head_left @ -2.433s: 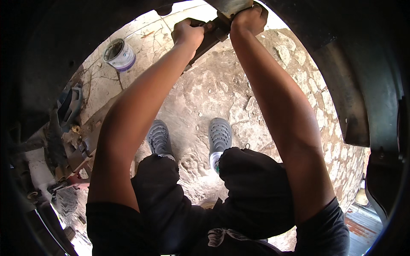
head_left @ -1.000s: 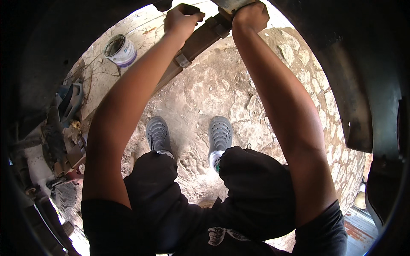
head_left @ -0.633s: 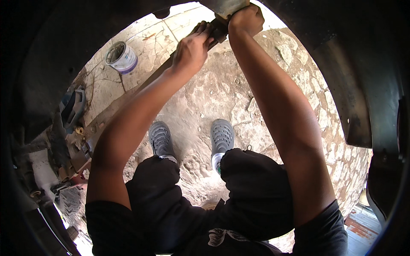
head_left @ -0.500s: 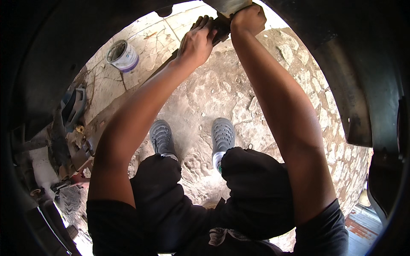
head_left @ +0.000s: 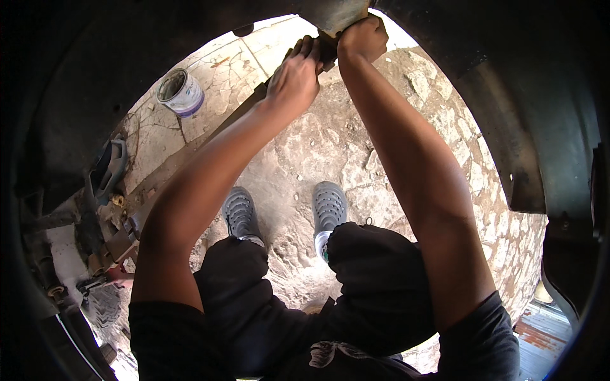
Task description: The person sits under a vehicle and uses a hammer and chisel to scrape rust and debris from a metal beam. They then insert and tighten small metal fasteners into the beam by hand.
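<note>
Both my arms reach up to the top of the view, under dark curved panels. My left hand (head_left: 295, 77) lies bent over a dark, blocky part (head_left: 327, 51), its fingers wrapped over the far side. Just to the right, my right hand (head_left: 365, 39) is curled into a fist, beside the lower tip of a pale, pointed metal panel (head_left: 340, 18). Whatever that fist grips is hidden behind its fingers. A long dark strip (head_left: 244, 105) runs diagonally behind my left wrist.
Dark curved panels (head_left: 508, 120) surround the opening. A white and purple can (head_left: 180, 93) stands on cracked tiles at the far left. Grey shoes (head_left: 329, 206) rest on rough, stony ground. Mechanical parts (head_left: 95, 254) fill the left side, with a rusty metal sheet (head_left: 540, 333) at lower right.
My view has shifted slightly. Both hands stay at the dark part and panel tip; the left fingers look more bent and nearer the right fist.
</note>
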The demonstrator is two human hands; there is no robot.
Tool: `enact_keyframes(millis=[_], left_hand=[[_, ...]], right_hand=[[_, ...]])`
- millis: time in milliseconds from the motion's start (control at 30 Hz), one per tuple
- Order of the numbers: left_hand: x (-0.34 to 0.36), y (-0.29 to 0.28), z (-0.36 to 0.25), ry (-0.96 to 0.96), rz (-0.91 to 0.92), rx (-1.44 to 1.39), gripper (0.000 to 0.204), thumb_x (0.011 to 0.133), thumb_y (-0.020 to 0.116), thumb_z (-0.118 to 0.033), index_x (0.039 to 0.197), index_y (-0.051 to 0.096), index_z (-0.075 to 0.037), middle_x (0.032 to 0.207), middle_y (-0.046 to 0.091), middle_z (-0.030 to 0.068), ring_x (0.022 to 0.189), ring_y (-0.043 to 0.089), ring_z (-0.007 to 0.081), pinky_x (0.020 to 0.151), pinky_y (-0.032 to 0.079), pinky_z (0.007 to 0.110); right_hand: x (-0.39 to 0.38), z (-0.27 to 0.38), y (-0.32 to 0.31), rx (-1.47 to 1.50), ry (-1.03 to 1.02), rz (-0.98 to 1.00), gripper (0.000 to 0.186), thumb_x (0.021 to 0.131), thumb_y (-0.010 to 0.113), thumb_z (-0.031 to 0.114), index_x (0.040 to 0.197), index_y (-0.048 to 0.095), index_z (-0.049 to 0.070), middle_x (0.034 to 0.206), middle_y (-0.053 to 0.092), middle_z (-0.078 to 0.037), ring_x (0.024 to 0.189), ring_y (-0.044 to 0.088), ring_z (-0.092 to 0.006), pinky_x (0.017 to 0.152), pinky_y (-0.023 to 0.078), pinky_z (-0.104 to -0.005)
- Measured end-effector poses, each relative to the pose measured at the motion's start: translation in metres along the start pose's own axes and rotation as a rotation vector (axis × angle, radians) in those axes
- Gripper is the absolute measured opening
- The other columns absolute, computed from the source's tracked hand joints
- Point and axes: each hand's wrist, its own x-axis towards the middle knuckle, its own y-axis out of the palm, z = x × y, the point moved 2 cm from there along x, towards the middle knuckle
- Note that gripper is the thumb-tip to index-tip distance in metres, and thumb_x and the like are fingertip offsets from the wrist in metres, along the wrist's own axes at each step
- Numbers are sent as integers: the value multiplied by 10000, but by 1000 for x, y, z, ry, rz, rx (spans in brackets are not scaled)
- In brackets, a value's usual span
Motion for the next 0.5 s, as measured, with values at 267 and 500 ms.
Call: enact_keyframes(millis=[267,500], left_hand=[[-6,-10,-17,42,47,35,413,991,586,-19,1367,576,153,1326,607,400,1322,565,507,1109,500,510],[-5,-6,-20,-2,-53,65,413,971,595,-4,1349,592,160,1256,645,404,1305,588,495,1105,495,512]], right_hand=[[6,-4,-3,-9,-2,28,417,934,426,271,965,764,27,957,776,-225,892,737,-455,845,567,-553],[-1,3,-3,-37,35,18,420,934,422,274,976,764,34,954,777,-225,907,734,-464,868,559,-566]])
